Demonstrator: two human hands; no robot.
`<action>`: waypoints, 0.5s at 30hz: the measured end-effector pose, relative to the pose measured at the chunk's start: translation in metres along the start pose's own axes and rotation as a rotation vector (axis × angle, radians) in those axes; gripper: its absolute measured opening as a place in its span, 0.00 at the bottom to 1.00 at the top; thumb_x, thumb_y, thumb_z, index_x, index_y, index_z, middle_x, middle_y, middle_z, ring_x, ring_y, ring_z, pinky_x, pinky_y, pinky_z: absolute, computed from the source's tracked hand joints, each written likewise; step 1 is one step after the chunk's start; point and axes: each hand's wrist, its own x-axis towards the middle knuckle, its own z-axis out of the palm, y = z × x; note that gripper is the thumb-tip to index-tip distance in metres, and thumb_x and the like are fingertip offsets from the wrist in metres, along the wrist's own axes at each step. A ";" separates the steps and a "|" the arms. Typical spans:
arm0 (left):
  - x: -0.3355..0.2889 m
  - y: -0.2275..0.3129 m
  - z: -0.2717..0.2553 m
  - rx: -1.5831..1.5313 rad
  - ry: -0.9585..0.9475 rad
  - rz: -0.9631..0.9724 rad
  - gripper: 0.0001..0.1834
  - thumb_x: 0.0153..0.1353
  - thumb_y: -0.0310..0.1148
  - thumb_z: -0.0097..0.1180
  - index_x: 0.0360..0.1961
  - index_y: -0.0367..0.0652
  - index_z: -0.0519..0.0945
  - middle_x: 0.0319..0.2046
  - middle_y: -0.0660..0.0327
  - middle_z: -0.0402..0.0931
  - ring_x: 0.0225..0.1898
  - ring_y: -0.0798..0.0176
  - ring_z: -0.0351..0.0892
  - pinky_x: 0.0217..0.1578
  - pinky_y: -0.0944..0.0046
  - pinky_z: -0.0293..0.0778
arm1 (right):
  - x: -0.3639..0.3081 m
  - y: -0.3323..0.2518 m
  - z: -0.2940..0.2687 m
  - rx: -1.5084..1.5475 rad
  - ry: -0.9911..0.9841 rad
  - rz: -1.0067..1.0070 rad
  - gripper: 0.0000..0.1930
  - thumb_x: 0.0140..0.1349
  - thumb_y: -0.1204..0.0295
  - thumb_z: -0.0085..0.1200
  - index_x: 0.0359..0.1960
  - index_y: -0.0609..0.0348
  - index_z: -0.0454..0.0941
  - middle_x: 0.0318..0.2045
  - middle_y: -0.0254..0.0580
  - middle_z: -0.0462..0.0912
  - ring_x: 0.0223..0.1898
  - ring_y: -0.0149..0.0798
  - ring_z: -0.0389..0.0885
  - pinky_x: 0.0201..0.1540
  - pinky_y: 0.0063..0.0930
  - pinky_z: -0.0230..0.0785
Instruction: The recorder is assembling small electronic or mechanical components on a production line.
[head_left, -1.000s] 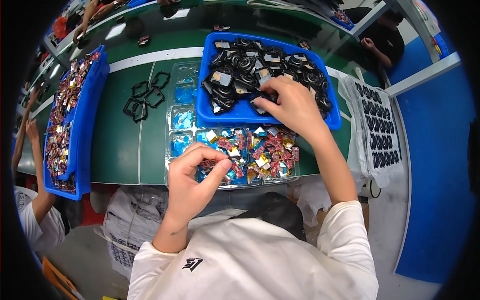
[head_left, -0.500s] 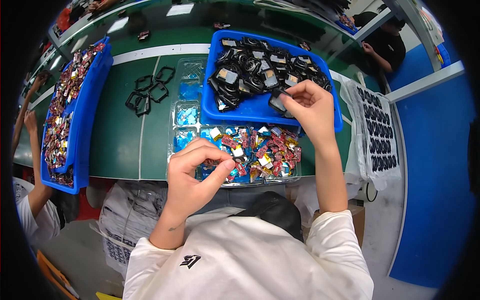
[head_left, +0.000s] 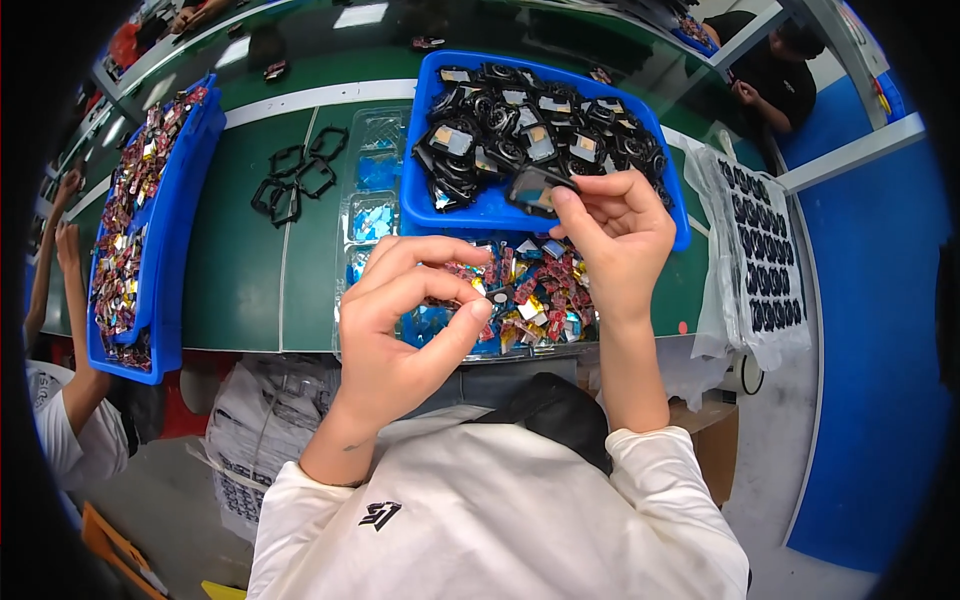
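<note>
My left hand (head_left: 400, 325) pinches a small black piece with a pale round spot (head_left: 499, 296) between thumb and fingertip. It hovers over a clear compartment tray (head_left: 345, 262) where many small red, yellow and silver electronic parts (head_left: 560, 285) lie heaped. To its right, my right hand (head_left: 628, 230) grips a black housing with a grey window (head_left: 531, 189) by its right end, tilted. That housing is above the near edge of a blue bin (head_left: 455, 220), which is full of similar black housings (head_left: 500, 120). The two held pieces are apart.
Several black frames (head_left: 298, 180) lie on the green table (head_left: 235, 240). At the left, a long blue bin (head_left: 165, 330) holds many small red parts. A white sheet-lined tray of black parts (head_left: 765, 250) stands at the right. Other people sit at the left and far right.
My left hand has moved slightly right and up with the small black piece. My right hand has shifted the black housing left and turned it, so more of its grey window shows.
</note>
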 end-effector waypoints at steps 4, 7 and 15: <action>0.003 0.002 0.003 0.066 -0.049 0.060 0.05 0.44 0.22 0.63 0.23 0.40 0.80 0.40 0.60 0.80 0.36 0.62 0.73 0.39 0.66 0.67 | 0.000 0.005 0.000 -0.160 0.030 -0.168 0.06 0.53 0.82 0.59 0.32 0.67 0.75 0.30 0.41 0.83 0.29 0.27 0.81 0.30 0.17 0.74; 0.005 0.007 0.004 0.223 -0.047 0.166 0.06 0.42 0.22 0.64 0.23 0.40 0.79 0.42 0.60 0.80 0.38 0.58 0.72 0.39 0.65 0.68 | -0.002 0.001 0.002 -0.115 -0.028 -0.158 0.06 0.54 0.83 0.57 0.33 0.66 0.74 0.33 0.44 0.84 0.31 0.27 0.81 0.31 0.17 0.74; 0.005 0.007 0.019 0.434 -0.062 0.265 0.07 0.41 0.24 0.63 0.24 0.40 0.77 0.46 0.58 0.77 0.38 0.54 0.71 0.37 0.61 0.70 | -0.016 -0.008 0.008 -0.017 -0.102 -0.092 0.13 0.54 0.83 0.56 0.43 0.64 0.78 0.34 0.40 0.84 0.35 0.28 0.82 0.36 0.18 0.76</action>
